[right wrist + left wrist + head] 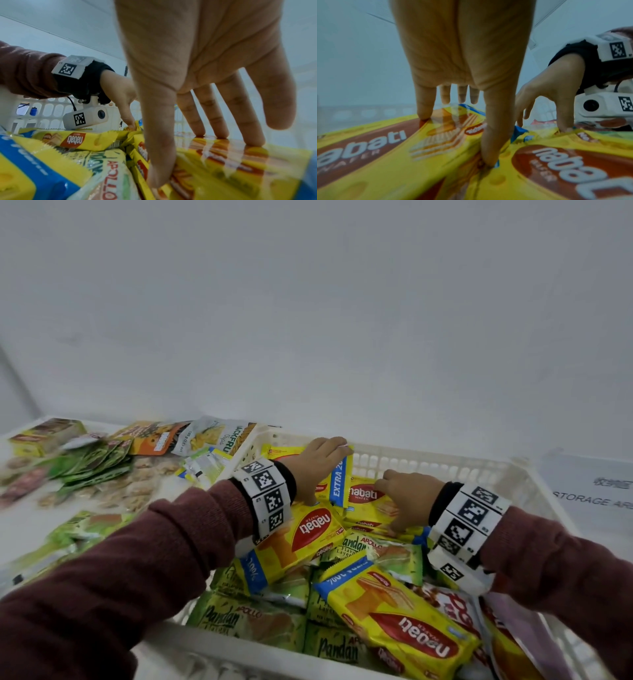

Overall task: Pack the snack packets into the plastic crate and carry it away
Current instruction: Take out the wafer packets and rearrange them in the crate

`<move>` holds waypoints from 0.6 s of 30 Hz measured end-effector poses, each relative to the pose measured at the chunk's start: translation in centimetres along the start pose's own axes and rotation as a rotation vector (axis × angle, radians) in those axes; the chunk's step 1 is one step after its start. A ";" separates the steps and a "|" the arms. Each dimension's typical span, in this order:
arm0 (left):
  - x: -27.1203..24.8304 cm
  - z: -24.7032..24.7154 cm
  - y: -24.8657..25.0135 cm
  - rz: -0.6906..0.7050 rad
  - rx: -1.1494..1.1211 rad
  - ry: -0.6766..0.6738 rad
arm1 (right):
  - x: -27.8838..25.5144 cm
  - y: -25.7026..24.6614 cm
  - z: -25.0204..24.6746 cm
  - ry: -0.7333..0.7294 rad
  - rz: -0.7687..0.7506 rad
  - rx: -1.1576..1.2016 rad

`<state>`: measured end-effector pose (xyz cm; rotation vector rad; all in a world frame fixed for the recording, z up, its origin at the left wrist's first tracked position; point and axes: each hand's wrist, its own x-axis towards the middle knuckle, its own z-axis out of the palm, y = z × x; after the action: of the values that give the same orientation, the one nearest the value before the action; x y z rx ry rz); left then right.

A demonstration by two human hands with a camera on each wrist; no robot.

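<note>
A white plastic crate holds several yellow Nabati wafer packets and green Pandan packets. My left hand is at the crate's far side. It grips a Nabati packet that stands on its edge. In the left wrist view the thumb and fingers of that left hand clamp this Nabati packet. My right hand lies on a flat Nabati packet just to the right. Its straight fingers press the packet's top, and the thumb touches the side.
Left of the crate the white table carries loose snacks: green sachets, a jackfruit chips bag, an orange bag and a small box. A "STORAGE AREA" sign lies at the right. A white wall rises directly behind.
</note>
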<state>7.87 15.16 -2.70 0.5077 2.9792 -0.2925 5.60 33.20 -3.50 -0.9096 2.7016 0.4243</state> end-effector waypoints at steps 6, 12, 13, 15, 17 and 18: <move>-0.5 0.0 -0.2 -0.015 -0.014 -0.100 | -0.1 0.1 0.1 0.003 0.000 -0.003; -0.2 0.1 -0.6 -0.040 -0.253 -0.250 | -0.3 0.1 0.2 0.006 -0.003 0.004; -0.4 0.1 -0.7 -0.057 -0.275 -0.240 | -0.3 0.1 0.2 0.007 -0.004 0.005; -1.0 0.1 -0.6 -0.110 -0.288 -0.205 | -0.3 0.1 0.2 0.008 -0.007 0.008; -1.7 -0.4 -0.3 -0.169 -0.281 -0.153 | -0.3 0.1 0.2 0.007 -0.008 0.010; -2.0 -0.7 -0.1 -0.202 -0.268 -0.129 | -0.3 0.1 0.1 0.005 -0.008 0.012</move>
<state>9.69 14.58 -1.73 0.1534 2.8813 0.0581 5.79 33.46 -3.51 -0.9191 2.7011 0.4041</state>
